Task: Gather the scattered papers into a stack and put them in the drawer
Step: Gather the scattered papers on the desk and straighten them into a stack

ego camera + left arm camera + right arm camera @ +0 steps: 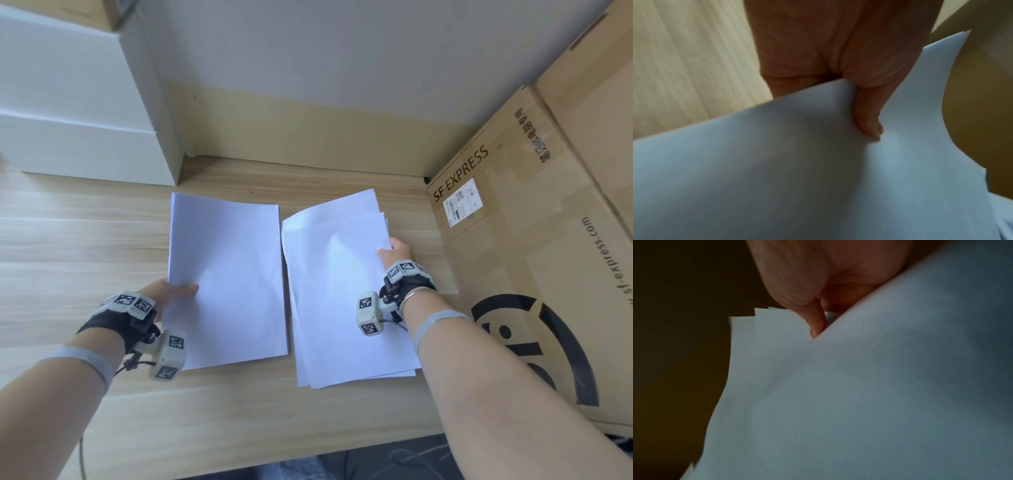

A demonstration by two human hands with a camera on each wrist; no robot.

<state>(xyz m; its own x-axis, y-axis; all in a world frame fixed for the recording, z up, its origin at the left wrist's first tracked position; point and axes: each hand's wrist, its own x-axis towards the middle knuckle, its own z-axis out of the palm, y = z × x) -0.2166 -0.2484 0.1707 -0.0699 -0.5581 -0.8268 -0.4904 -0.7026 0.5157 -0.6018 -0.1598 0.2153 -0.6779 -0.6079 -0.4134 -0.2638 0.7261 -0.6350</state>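
Two lots of white paper lie side by side over the wooden desk. My left hand pinches the left edge of the left paper, thumb on top; the left wrist view shows the thumb pressed on that paper, which is lifted and bowed. My right hand pinches the right edge of the right sheaf, several sheets fanned unevenly. In the right wrist view the thumb lies over the offset sheet edges of the sheaf. No drawer is in view.
A big SF Express cardboard box stands on the right, close to my right hand. White boxes are stacked at the back left. A grey wall with a tan skirting runs behind the desk. The desk's front edge is near me.
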